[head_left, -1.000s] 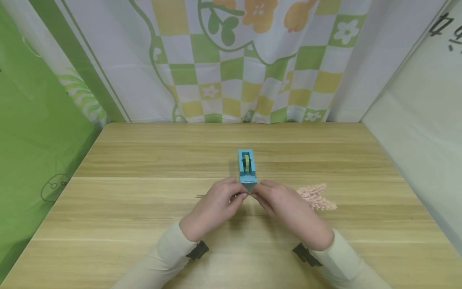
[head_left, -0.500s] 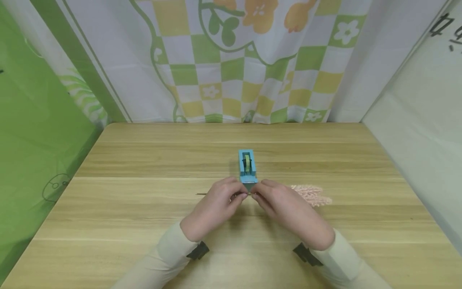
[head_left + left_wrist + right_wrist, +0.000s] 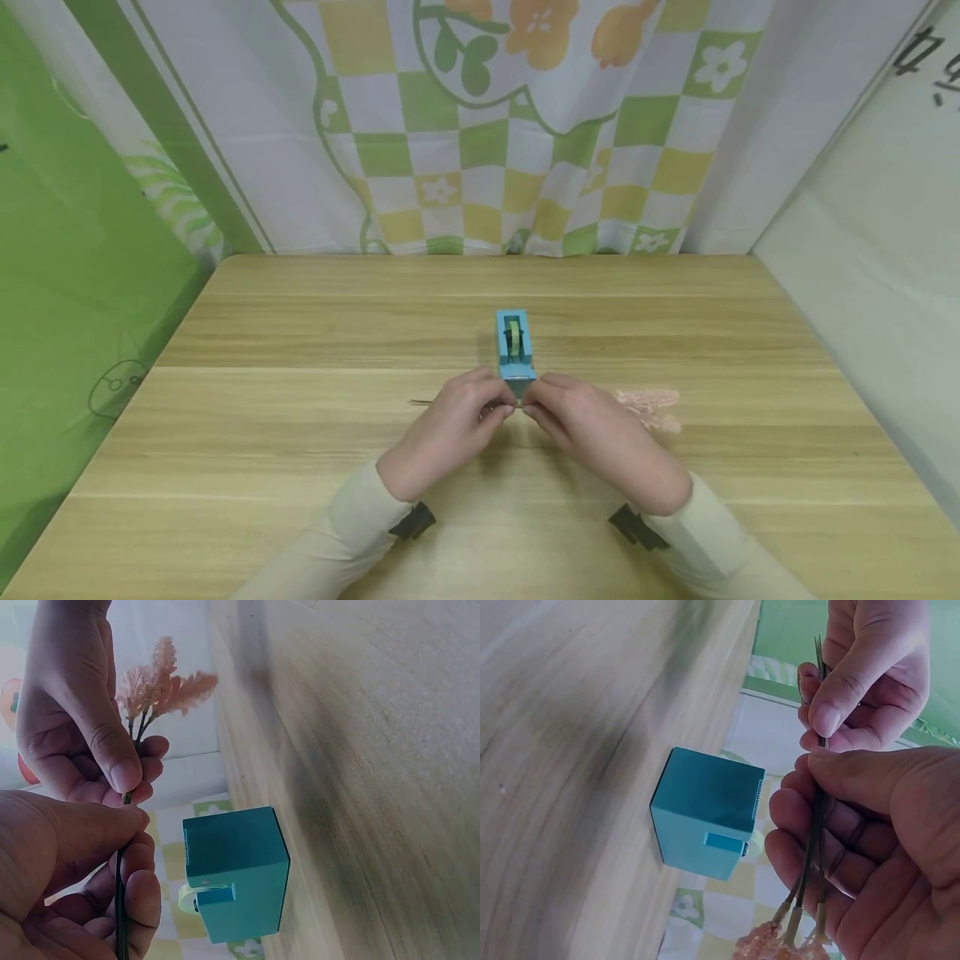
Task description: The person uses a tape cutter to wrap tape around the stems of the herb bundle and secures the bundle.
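Observation:
A small bunch of pink flower sprigs [image 3: 651, 408] lies crosswise between my hands, its heads to the right in the head view. Its thin dark stems [image 3: 121, 889] run through both hands, and their ends [image 3: 420, 402] stick out on the left. My left hand [image 3: 448, 429] pinches the stems between thumb and fingers. Close beside it, my right hand [image 3: 603, 433] pinches them nearer the heads, thumb on top in the right wrist view. Just beyond the fingertips stands a blue tape dispenser [image 3: 514, 371] with a yellowish tape roll [image 3: 513, 339].
The wooden table [image 3: 300, 325] spreads around the hands. A checked, flowered curtain [image 3: 487, 150] hangs behind its far edge. Green cloth [image 3: 82, 292] borders the left side and a pale sheet [image 3: 877, 250] the right.
The flower heads have shifted and turned, now reaching less far to the right. The stem ends on the left moved slightly. Both hands stay almost in place, still holding the stems.

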The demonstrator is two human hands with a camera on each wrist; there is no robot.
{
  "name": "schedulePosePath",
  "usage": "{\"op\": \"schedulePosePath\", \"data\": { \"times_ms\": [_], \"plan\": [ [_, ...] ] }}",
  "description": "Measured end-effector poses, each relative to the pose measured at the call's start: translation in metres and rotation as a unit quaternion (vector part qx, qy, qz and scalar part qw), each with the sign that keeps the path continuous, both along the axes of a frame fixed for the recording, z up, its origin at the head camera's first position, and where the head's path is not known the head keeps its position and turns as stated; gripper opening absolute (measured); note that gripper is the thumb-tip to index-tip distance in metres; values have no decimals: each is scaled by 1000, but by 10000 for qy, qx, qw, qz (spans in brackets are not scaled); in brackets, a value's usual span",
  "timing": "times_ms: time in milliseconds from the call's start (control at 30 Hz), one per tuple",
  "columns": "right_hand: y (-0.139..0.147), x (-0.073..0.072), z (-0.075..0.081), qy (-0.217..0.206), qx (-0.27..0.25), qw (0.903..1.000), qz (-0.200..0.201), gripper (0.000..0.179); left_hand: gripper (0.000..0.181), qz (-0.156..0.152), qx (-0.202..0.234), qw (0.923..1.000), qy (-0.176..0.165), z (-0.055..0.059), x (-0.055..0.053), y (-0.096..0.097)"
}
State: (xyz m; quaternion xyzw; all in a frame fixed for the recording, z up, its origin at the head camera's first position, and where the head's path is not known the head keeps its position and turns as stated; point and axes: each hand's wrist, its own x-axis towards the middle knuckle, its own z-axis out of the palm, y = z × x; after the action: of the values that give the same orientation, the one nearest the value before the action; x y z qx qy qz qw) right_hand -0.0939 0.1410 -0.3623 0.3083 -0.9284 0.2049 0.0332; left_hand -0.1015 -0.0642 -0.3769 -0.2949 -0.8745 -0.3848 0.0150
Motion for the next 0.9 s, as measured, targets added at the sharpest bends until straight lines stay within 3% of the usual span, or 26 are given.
{"op": "schedulePosePath", "data": {
  "times_ms": [300, 600, 733, 900],
  "plan": [
    [0, -1, 0, -35, 53, 9999, -83, 3, 4, 37, 7, 9999, -116, -2, -1, 1],
    [2, 3, 2, 194, 559, 9978, -313, 3, 5, 79, -91, 9992, -392, -6, -4, 1],
    [1, 2, -2, 34, 731, 9967, -361, 3, 6, 96, -405, 9976, -560, -11, -6, 1],
    [-3, 0, -9, -60, 963, 9948, -322, 2, 5, 100, -950, 9940, -538, -18, -8, 3]
  ]
}}
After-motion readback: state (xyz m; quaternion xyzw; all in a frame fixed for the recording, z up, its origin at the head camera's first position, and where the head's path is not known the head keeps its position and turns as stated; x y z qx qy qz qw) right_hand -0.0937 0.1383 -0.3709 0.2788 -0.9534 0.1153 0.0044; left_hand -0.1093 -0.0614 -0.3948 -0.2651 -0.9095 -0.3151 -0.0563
